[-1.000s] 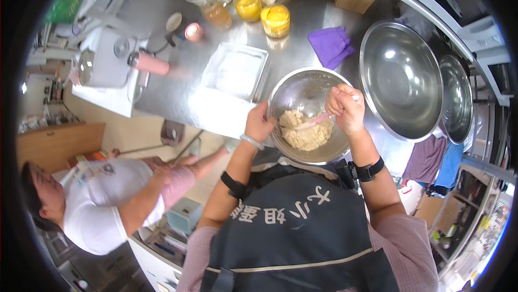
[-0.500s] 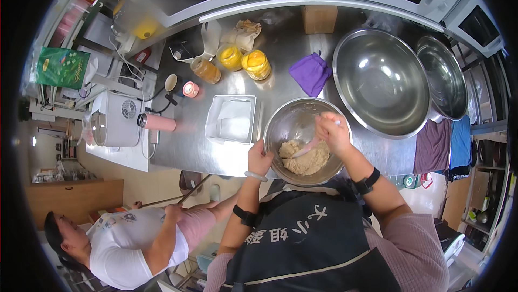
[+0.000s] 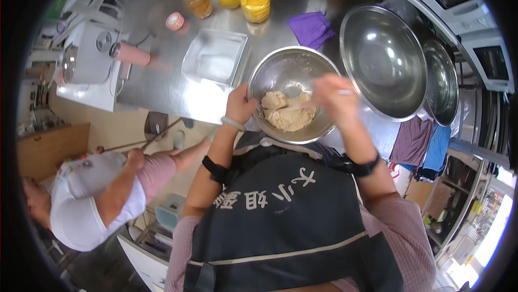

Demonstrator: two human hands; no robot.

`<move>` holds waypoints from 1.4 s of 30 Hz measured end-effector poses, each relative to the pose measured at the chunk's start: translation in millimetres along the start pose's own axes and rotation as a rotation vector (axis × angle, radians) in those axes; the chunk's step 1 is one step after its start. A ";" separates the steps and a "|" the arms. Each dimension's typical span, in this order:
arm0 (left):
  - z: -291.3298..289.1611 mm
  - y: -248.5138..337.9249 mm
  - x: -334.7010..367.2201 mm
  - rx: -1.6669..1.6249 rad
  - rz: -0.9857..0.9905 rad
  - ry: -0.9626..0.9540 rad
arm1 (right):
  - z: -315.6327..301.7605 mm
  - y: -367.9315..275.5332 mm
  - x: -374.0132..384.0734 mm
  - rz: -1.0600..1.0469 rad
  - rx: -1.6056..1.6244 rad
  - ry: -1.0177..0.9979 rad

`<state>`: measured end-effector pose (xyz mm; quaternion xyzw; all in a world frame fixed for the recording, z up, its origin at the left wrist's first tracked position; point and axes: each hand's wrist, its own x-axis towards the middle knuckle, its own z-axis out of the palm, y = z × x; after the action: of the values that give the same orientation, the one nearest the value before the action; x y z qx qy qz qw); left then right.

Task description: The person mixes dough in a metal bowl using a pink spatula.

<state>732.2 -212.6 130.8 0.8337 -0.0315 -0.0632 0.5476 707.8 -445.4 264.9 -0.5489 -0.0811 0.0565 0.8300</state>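
At the counter's near edge stands a steel mixing bowl [image 3: 268,72] with a lumpy beige dough [image 3: 291,120] in its bottom. My left hand [image 3: 241,104] grips the bowl's left rim, thumb on the inside. Over the right side of the bowl is my right hand [image 3: 336,97], smeared by motion but closed around the handle of a pale spatula [image 3: 296,107]. The spatula's blade rests in the dough; most of its handle is hidden by my fingers.
Left of the bowl sits a lined square pan [image 3: 214,57]. Behind are yellow jars [image 3: 255,7] and a purple cloth [image 3: 311,29]. A large steel bowl [image 3: 382,60] stands right. A pink bottle [image 3: 131,54] is farther left. Another person [image 3: 97,195] with a long stick is at lower left.
The view has shifted, so the counter sits higher in the picture. My right hand has moved with the spatula through the dough, gathering a lump on the left. My left hand stays on the rim.
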 end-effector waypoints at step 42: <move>-4.0 -3.7 -7.8 -0.109 -0.026 -0.047 | -17.3 -7.0 16.6 0.242 -0.096 -0.569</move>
<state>725.0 -206.5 129.5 0.8012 -0.0301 -0.0916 0.5906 727.6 -460.6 265.9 -0.5551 -0.2469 0.3026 0.7345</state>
